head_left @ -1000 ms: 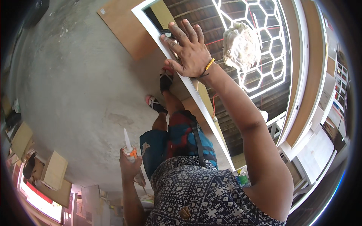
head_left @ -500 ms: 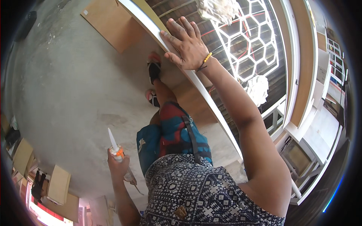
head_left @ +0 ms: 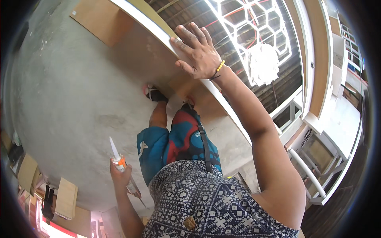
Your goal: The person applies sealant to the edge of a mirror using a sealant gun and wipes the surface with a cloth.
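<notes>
My left hand (head_left: 120,174) is wrapped round a caulking gun, held low at my left side. Its sealant cartridge (head_left: 119,162) has an orange and white end, and the long white nozzle (head_left: 114,147) points up and away from me; a thin metal rod trails behind toward my hip. My right hand (head_left: 198,55) is stretched out with fingers spread, palm down on or just over a long white edge (head_left: 152,29). That edge runs diagonally beside a dark glossy surface, in which bright hexagon-shaped lights (head_left: 254,27) and slats show, seemingly as a reflection. A yellow bead bracelet circles my right wrist.
A brown board (head_left: 99,23) lies on the grey floor (head_left: 67,99) at the far left. White-framed furniture (head_left: 333,131) and long wood-faced panels (head_left: 323,59) stand on the right. Pale cabinets (head_left: 65,198) are at the lower left. My feet stand near the white edge.
My feet have shifted, one stepping left and the other nearer to me. The surroundings have moved slightly in view. My left hand keeps the caulking gun; my right hand stays at the white edge.
</notes>
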Demonstrator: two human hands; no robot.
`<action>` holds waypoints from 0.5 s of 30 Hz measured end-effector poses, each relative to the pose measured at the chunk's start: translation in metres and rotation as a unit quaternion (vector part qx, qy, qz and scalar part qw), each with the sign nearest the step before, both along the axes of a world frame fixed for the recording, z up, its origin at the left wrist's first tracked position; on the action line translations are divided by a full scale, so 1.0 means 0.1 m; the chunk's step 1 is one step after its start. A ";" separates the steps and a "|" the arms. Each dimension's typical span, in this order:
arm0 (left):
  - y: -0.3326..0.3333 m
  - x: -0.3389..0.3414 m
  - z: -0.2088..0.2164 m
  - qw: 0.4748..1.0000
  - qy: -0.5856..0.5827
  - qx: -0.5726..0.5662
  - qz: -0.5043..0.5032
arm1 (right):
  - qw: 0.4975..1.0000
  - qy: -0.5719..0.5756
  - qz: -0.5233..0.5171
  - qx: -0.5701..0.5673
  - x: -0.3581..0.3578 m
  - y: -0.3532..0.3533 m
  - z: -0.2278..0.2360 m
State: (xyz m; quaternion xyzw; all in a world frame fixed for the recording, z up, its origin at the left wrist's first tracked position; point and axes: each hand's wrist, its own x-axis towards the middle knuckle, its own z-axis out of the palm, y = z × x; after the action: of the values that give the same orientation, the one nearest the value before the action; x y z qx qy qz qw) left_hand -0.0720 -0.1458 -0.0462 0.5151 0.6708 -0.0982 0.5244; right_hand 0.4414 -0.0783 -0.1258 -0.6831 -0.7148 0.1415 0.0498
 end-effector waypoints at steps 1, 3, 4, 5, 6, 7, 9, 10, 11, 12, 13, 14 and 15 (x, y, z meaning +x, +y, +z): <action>-0.02 0.01 0.00 1.000 0.000 -0.001 -0.003 | 1.000 0.005 -0.001 0.003 -0.01 -0.06 0.02; -0.03 0.05 0.02 1.000 -0.013 0.014 0.022 | 1.000 0.012 -0.004 0.007 -0.03 -0.18 0.07; -0.03 0.08 0.05 1.000 -0.010 0.015 0.021 | 1.000 0.014 -0.005 0.007 -0.03 -0.25 0.08; -0.04 0.11 0.09 1.000 -0.016 0.014 0.021 | 1.000 0.012 -0.006 0.001 -0.05 -0.33 0.10; -0.03 0.15 0.13 0.999 -0.022 0.014 0.021 | 1.000 0.010 -0.007 -0.004 -0.06 -0.38 0.11; -0.03 0.20 0.19 0.999 -0.018 0.016 0.021 | 1.000 0.013 -0.006 -0.002 -0.08 -0.43 0.12; -0.02 0.26 0.29 0.999 0.006 0.031 0.007 | 1.000 0.020 -0.012 -0.007 -0.13 -0.50 0.13; -0.03 0.23 0.32 0.999 0.009 0.032 0.006 | 1.000 0.024 -0.013 -0.006 -0.16 -0.51 0.13; -0.05 0.20 0.34 0.999 0.007 0.026 0.020 | 1.000 0.027 -0.011 -0.002 -0.19 -0.52 0.11; -0.07 0.16 0.36 0.999 0.005 0.018 0.033 | 1.000 0.029 -0.009 0.001 -0.22 -0.53 0.10; -0.09 0.16 0.34 0.999 0.004 0.021 0.033 | 1.000 0.028 -0.009 0.003 -0.21 -0.51 0.09; -0.10 0.16 0.33 0.999 0.013 0.025 0.042 | 1.000 0.027 -0.008 0.008 -0.19 -0.49 0.08; -0.12 0.16 0.31 0.998 0.022 0.028 0.050 | 1.000 0.026 -0.008 0.012 -0.16 -0.47 0.08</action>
State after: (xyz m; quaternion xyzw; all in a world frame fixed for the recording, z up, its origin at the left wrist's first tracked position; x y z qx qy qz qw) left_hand -0.0555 -0.1574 -0.0153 0.4935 0.7096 -0.0644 0.4987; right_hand 0.4251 -0.1258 -0.1174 -0.6839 -0.7097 0.1500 0.0778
